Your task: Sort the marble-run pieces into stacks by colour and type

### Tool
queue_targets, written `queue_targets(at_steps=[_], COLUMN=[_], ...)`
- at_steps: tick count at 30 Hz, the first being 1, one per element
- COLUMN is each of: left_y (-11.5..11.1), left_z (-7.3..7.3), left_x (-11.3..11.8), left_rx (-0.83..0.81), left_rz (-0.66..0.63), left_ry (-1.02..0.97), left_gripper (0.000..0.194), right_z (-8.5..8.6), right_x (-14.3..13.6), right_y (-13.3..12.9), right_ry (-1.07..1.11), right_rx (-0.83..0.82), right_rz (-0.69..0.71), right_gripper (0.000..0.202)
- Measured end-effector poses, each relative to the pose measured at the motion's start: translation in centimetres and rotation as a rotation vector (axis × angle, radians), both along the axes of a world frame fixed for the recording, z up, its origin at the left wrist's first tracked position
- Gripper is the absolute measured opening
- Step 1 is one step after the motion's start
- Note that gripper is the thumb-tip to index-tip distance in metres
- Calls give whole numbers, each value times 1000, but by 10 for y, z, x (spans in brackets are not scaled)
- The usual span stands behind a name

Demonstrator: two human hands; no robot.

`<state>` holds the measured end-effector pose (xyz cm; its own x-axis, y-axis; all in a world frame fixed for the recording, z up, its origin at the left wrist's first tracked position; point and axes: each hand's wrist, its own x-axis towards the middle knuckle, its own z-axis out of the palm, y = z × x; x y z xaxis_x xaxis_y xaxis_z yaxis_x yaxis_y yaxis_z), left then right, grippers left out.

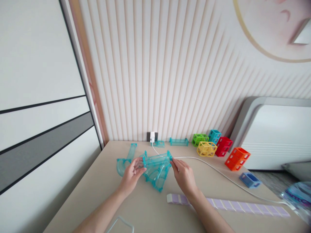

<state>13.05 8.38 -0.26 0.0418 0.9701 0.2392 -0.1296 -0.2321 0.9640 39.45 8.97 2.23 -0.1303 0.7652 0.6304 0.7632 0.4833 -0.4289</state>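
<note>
Head view, largest to smallest. We see the beige table [102, 194] w/ a lilac strip [225, 204] near its front edge. At centre, above the table, the clear teal track section [156, 160] is held btwn both hands: left hand [131, 174] fingers curled round its left end, right hand [183, 174] fingertips pinching its right end. More teal pieces [155, 176] lie beneath; coloured cage blocks [220, 147] stand at the back right.

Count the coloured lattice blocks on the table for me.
6, all right of the hands: green, teal, yellow and red clustered by the wall, orange further right, blue nearest. None looks hidden.
</note>
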Motion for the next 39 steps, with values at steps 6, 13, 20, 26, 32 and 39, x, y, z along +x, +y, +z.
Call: queue_targets(at_steps=[6,13,20,26,32,39], left_y=[22,86,151,187,205,210], left_z=[15,40,35,31,25,10], left_x=[11,57,109,131,149,165], left_rx=[56,109,115,120,117,125], left_rz=[-26,-72,-53,-39,-39,-14], left_ry=[53,126,181,304,431,561], left_gripper=[43,45,46,43,38,32], right_z=[10,32,32,12,6,12], right_x=[11,47,74,86,93,88], right_y=[9,51,104,135,149,154], right_ry=[11,95,210,252,249,209], right_rx=[11,-51,-187,-287,-392,-552], right_rz=[-61,-162,-282,-424,-548,-710], right_gripper=[41,48,40,25,21,28])
